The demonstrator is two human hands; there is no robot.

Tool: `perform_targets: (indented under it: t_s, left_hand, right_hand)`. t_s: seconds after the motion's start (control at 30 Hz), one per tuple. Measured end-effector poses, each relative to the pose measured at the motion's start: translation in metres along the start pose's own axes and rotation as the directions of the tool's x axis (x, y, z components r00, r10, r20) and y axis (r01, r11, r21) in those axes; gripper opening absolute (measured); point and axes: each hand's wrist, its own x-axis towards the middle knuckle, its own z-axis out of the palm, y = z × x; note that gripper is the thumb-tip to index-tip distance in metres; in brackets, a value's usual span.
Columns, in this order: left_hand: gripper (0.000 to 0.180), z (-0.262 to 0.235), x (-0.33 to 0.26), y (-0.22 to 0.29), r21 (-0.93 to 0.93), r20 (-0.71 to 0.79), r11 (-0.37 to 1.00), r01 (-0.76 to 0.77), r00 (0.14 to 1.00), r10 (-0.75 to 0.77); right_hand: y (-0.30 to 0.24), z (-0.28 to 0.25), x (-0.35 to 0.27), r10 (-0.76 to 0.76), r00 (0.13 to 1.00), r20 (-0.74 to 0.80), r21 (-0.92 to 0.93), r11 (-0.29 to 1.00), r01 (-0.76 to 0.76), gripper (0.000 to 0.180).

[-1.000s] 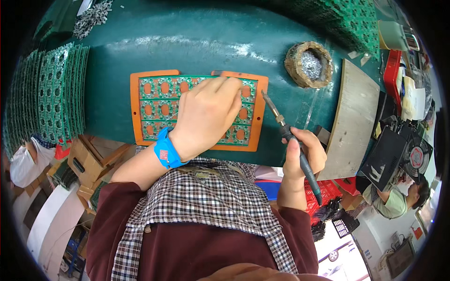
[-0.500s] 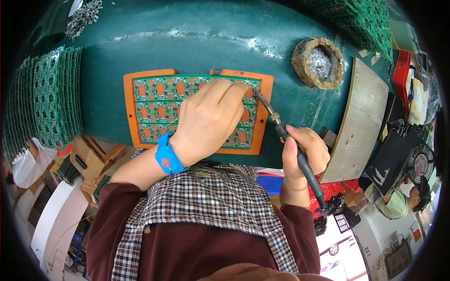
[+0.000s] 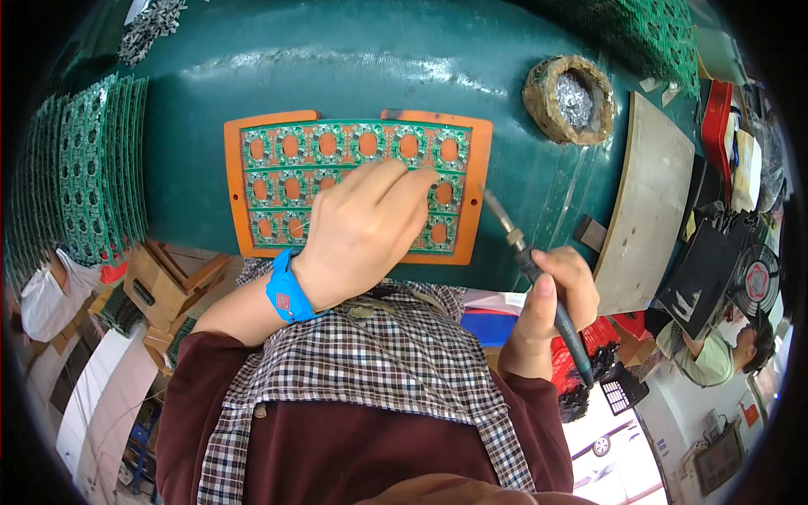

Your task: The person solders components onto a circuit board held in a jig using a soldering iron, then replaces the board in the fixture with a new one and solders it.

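A panel of green circuit boards point(image 3: 347, 141) with rows of oval holes lies in an orange frame point(image 3: 233, 181) on the green table. Over its middle, my left hand point(image 3: 366, 227) is closed palm down, fingertips pinched near the right end of the middle row. A thin wire, apparently solder, pokes out beside the hand's left edge; the pinch itself is mostly hidden. My right hand point(image 3: 562, 295) grips a soldering iron point(image 3: 532, 263) by its dark handle. Its metal tip hovers by the frame's right edge, apart from the boards. A blue wrist strap point(image 3: 289, 288) circles my left wrist.
A rough round pot point(image 3: 544, 99) of silvery material stands at the far right, near a wooden board point(image 3: 652, 202). Stacked green circuit panels point(image 3: 84, 172) stand at left, more at the far right corner point(image 3: 648, 38). Small grey parts point(image 3: 150, 32) lie far left. Another person point(image 3: 711, 358) is at right.
The soldering iron's tip has come off the boards' upper right corner, moving right and toward me. My left hand has shifted slightly left and nearer, uncovering more of the top row.
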Motion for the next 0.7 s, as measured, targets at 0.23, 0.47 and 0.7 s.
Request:
perform_targets:
  t_s: [0.23, 0.47, 0.7]
  left_hand:
    - [0.031, 0.01, -0.013, -0.001, 0.02, 0.055, 0.998, -0.067, 0.996, 0.066]
    - [0.033, 0.011, -0.013, 0.001, 0.031, 0.075, 0.996, -0.079, 0.994, 0.077]
    - [0.031, 0.009, -0.013, 0.005, 0.02, 0.1, 0.998, -0.06, 0.993, 0.058]
  right_hand:
    - [0.004, 0.013, -0.014, -0.102, 0.995, -0.019, -0.023, 0.995, 0.101, 0.016]
    - [0.006, 0.018, -0.012, -0.157, 0.988, 0.001, -0.051, 0.986, 0.157, 0.012]
    - [-0.002, 0.017, -0.013, -0.132, 0.991, 0.026, -0.077, 0.988, 0.133, 0.013]
